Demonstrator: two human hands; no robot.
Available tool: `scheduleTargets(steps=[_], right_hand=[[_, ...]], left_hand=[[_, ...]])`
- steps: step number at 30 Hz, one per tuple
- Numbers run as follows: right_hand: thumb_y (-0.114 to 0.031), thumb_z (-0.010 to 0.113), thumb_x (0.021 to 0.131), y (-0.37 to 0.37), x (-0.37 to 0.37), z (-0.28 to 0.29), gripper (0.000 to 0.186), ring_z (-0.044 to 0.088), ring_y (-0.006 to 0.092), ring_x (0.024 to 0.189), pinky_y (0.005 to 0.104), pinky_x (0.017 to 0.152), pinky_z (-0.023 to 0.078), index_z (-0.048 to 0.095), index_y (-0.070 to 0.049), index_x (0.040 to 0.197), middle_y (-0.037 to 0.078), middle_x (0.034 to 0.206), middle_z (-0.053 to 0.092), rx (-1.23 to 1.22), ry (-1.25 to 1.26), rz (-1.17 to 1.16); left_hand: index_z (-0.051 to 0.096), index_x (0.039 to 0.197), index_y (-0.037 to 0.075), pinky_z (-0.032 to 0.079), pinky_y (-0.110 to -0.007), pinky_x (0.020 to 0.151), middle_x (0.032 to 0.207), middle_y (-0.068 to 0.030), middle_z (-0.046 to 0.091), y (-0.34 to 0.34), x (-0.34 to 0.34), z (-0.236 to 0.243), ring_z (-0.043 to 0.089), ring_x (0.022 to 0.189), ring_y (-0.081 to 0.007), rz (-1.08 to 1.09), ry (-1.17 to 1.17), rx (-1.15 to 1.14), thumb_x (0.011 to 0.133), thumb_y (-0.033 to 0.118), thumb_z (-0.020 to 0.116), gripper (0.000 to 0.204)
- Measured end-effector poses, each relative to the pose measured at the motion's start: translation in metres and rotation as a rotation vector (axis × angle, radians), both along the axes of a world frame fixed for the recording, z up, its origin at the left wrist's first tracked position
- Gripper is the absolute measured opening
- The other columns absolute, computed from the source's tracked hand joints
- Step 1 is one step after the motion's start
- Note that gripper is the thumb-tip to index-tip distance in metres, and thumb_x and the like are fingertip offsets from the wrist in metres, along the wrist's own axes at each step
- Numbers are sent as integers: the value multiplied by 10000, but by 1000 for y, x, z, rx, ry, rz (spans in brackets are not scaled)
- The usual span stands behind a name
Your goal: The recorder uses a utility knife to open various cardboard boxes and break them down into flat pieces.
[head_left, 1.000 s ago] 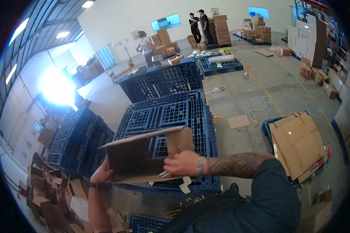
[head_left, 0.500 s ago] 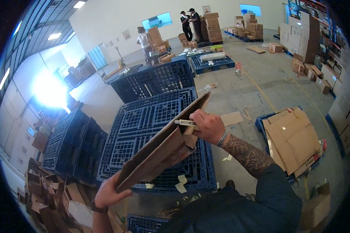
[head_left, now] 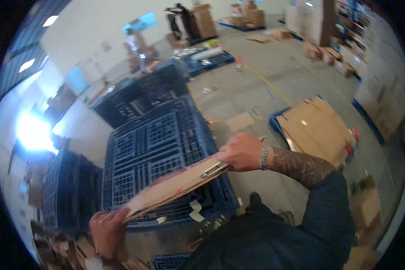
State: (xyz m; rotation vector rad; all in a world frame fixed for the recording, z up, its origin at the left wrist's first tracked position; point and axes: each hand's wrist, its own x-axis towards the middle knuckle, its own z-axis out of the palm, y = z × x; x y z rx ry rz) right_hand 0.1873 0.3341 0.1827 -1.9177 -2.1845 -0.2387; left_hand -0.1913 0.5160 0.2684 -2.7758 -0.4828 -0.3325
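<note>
A flattened cardboard box (head_left: 177,183) is stretched between my hands, tilted up to the right over a blue plastic pallet (head_left: 146,148). My left hand (head_left: 110,229) grips its lower left end, fingers over the edge. My right hand (head_left: 242,152) is closed on the upper right end. Just below the right hand's fingers, a slim tool that looks like a box cutter (head_left: 213,169) lies against the cardboard. Motion blur softens the picture, and how the right fingers hold that tool is hidden.
Flattened cardboard (head_left: 317,128) is piled on another blue pallet at the right. Stacked blue pallets (head_left: 69,191) stand at the left. Cardboard scraps (head_left: 58,252) lie at the lower left, paper bits (head_left: 196,216) near the pallet's front edge. People (head_left: 182,22) stand among boxes at the back.
The cardboard has gone from a folded, gaping shape to a flatter one, and its right end has come lower. My right hand has moved down; my view has shifted right.
</note>
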Motion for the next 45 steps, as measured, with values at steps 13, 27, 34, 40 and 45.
scheduleTargets(steps=[13,27,34,40,45], right_hand=[[-302,742,728,-117,65,-7,224,631,304,717,405,591,476,629,-134,822,77,748,610,315,275,-537],[-184,701,733,-329,313,-13,234,617,348,838,452,687,489,635,-82,933,139,897,631,432,-196,-1270],[-77,568,801,-375,435,-92,84,613,289,776,423,678,489,575,-116,875,68,846,594,226,-481,-1398],[-177,572,884,-427,506,-344,241,655,273,886,409,669,528,602,-123,1118,80,1076,632,-112,-298,-1548],[-320,663,849,-372,420,-464,554,639,315,1037,455,811,534,522,-69,1323,203,1178,630,-688,579,-1185]], left_hand=[[633,1192,101,327,-491,1115,1199,-115,645,35,175,45,587,1157,-280,-306,-322,416,749,133,769,464],[660,1100,35,420,-487,1000,1032,-137,679,-40,384,-22,622,1013,-326,-386,-538,-177,734,46,740,375],[687,1031,100,435,-466,938,971,-87,689,-74,419,-69,632,948,-287,-212,-303,-395,751,170,763,299],[665,1117,114,451,-441,924,1081,-129,683,-99,414,-113,619,1020,-328,-45,-119,-640,799,284,738,367],[597,1253,79,498,-433,916,1178,-179,646,-112,374,-169,615,1073,-364,161,26,-845,840,377,692,518]])
